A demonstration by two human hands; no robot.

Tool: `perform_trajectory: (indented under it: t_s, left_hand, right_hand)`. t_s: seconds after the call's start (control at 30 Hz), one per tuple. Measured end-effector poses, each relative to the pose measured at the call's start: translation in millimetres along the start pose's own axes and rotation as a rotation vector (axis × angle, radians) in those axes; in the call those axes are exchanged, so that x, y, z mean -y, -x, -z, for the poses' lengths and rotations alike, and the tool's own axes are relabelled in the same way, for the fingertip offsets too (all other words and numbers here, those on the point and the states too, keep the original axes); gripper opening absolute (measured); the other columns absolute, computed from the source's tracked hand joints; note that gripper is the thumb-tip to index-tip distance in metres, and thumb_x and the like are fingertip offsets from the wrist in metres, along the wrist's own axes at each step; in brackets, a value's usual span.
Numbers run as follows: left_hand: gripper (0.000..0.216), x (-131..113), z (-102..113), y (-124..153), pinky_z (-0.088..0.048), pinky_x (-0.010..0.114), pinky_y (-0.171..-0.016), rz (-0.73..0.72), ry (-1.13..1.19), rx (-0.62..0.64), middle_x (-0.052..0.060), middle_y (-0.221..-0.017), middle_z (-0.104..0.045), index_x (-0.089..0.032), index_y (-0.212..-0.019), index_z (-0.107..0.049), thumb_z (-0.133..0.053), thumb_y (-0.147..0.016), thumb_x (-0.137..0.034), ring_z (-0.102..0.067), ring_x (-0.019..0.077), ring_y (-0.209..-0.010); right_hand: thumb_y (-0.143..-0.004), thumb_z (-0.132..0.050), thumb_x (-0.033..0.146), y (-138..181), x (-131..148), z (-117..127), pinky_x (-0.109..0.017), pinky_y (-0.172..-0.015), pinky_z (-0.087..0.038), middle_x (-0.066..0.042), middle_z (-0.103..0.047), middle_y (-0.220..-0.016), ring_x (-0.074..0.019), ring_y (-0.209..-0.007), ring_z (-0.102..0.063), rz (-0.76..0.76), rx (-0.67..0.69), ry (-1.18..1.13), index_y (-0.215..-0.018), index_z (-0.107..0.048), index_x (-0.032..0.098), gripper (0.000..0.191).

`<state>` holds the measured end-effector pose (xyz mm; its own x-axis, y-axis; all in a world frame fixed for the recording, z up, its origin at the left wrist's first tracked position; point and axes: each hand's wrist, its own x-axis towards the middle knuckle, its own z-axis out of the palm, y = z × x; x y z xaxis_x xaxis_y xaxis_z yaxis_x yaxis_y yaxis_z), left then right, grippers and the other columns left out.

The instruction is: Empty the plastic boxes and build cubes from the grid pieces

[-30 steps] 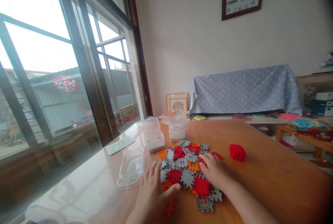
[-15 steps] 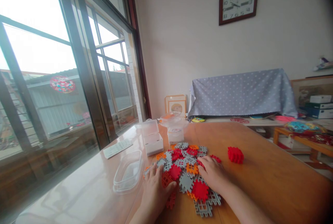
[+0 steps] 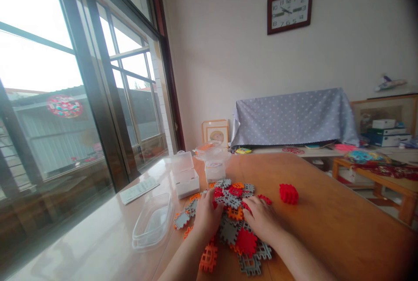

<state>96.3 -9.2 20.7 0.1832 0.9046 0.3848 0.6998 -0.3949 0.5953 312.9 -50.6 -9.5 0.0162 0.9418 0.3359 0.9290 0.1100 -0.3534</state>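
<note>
A heap of red, grey and orange interlocking plastic tiles [image 3: 229,231] lies spread on the table between my hands. My left hand [image 3: 207,213] reaches over its left side, thumb and fingers closing on a red tile [image 3: 214,203] that is mostly hidden. My right hand [image 3: 263,219] rests at the right edge of the heap, its fingers curled around a red tile [image 3: 245,206] that shows only in part. A neat stack of red tiles [image 3: 288,194] stands apart, beyond the right hand. One orange tile [image 3: 208,258] lies near my left forearm.
Left of the heap sits a clear plastic tub [image 3: 153,220]. Behind it are a white lidded box [image 3: 187,184], a second small box [image 3: 215,172] and a printed sheet [image 3: 139,189]. The wooden table [image 3: 321,224] stretches to the right; a window [image 3: 65,98] borders the left.
My left hand has moved right and forward over the heap onto a red tile, uncovering tiles at the left. My right hand stays at the heap's right edge. The view has turned slightly right.
</note>
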Motion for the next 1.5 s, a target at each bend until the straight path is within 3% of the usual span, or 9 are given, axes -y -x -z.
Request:
perform_trajectory:
  t_s: [0.13,0.27,0.43,0.53,0.73,1.07,1.23,1.37,1.5]
  left_hand:
    - [0.058,-13.5,-7.3,-6.2,-0.037,0.041,-0.113,-0.056,0.184,0.017,0.015,-0.141,-0.06,-0.017,-0.142,-0.055,-0.06,-0.087,-0.035,-0.052,0.0302,-0.133]
    - [0.046,-18.8,-0.2,-9.2,-0.039,0.042,-0.112,-0.049,0.291,0.005,0.012,-0.135,-0.066,-0.021,-0.131,-0.065,-0.059,-0.089,-0.038,-0.057,0.0298,-0.129]
    - [0.032,3.1,21.2,-15.0,-0.046,0.038,-0.103,0.06,0.36,-0.113,0.01,-0.117,-0.074,-0.021,-0.113,-0.068,-0.052,-0.087,-0.025,-0.065,0.026,-0.113]
    - [0.031,25.2,28.7,-15.3,-0.044,0.035,-0.101,0.199,0.139,-0.165,0.008,-0.119,-0.073,-0.024,-0.11,-0.066,-0.049,-0.085,-0.021,-0.063,0.0253,-0.116]
    - [0.042,49.5,31.3,-14.7,-0.042,0.05,-0.1,0.273,-0.42,0.048,0.018,-0.132,-0.063,-0.019,-0.126,-0.057,-0.042,-0.087,-0.025,-0.056,0.0381,-0.123]
    - [0.037,71.1,28.0,-31.7,-0.046,0.047,-0.091,0.314,-0.43,0.154,0.019,-0.124,-0.067,-0.021,-0.121,-0.059,-0.042,-0.088,-0.028,-0.062,0.0374,-0.116]
    - [0.04,68.8,30.9,-30.9,-0.046,0.044,-0.087,0.288,-0.467,0.129,0.018,-0.12,-0.067,-0.022,-0.12,-0.06,-0.046,-0.084,-0.022,-0.063,0.0371,-0.112]
    - [0.044,66.3,32.7,-31.5,-0.046,0.042,-0.085,0.263,-0.457,0.053,0.018,-0.124,-0.065,-0.021,-0.125,-0.06,-0.047,-0.083,-0.02,-0.063,0.036,-0.109]
    - [0.039,63.1,34.4,-32.2,-0.046,0.039,-0.084,0.274,-0.368,-0.01,0.017,-0.123,-0.066,-0.02,-0.122,-0.062,-0.049,-0.085,-0.024,-0.063,0.0335,-0.108]
  right_hand:
    - [-0.094,-0.047,0.033,0.6,0.3,0.5,-0.038,-0.105,-0.039,-0.011,-0.065,-0.13,-0.0278,-0.122,-0.057,0.007,-0.01,0.003,-0.129,-0.066,0.024,0.04]
    - [-0.094,-0.049,0.032,-0.1,-1.7,-2.0,-0.038,-0.108,-0.037,-0.01,-0.065,-0.131,-0.0276,-0.124,-0.056,0.004,-0.014,-0.015,-0.129,-0.066,0.025,0.04]
    - [-0.097,-0.043,0.035,-2.8,-4.8,-7.4,-0.038,-0.109,-0.039,-0.01,-0.064,-0.134,-0.0268,-0.124,-0.057,-0.006,-0.042,-0.054,-0.128,-0.068,0.022,0.042]
    - [-0.099,-0.042,0.042,-2.9,-1.9,-8.3,-0.039,-0.11,-0.04,-0.011,-0.063,-0.136,-0.0276,-0.125,-0.056,-0.008,-0.068,-0.099,-0.13,-0.067,0.021,0.046]
    - [-0.095,-0.05,0.055,1.9,11.1,-4.4,-0.041,-0.115,-0.038,-0.015,-0.056,-0.143,-0.0284,-0.133,-0.051,0.006,-0.082,-0.245,-0.138,-0.061,0.016,0.059]
    - [-0.098,-0.049,0.054,-0.7,17.5,10.6,-0.041,-0.114,-0.041,-0.012,-0.062,-0.138,-0.0249,-0.13,-0.055,0.054,-0.176,-0.515,-0.132,-0.065,0.021,0.05]
    - [-0.101,-0.038,0.054,-5.0,-4.2,28.5,-0.035,-0.094,-0.05,-0.008,-0.074,-0.109,-0.0233,-0.105,-0.066,-0.13,-0.27,-0.377,-0.11,-0.072,0.024,0.047]
    - [-0.098,-0.04,0.056,-6.3,-26.4,42.7,-0.032,-0.083,-0.048,-0.009,-0.074,-0.11,-0.0239,-0.102,-0.068,-0.386,-0.104,-0.132,-0.112,-0.07,0.024,0.046]
    - [-0.092,-0.049,0.056,-3.8,-41.1,46.1,-0.036,-0.078,-0.046,-0.012,-0.074,-0.111,-0.0289,-0.101,-0.069,-0.487,0.008,-0.032,-0.112,-0.07,0.023,0.044]
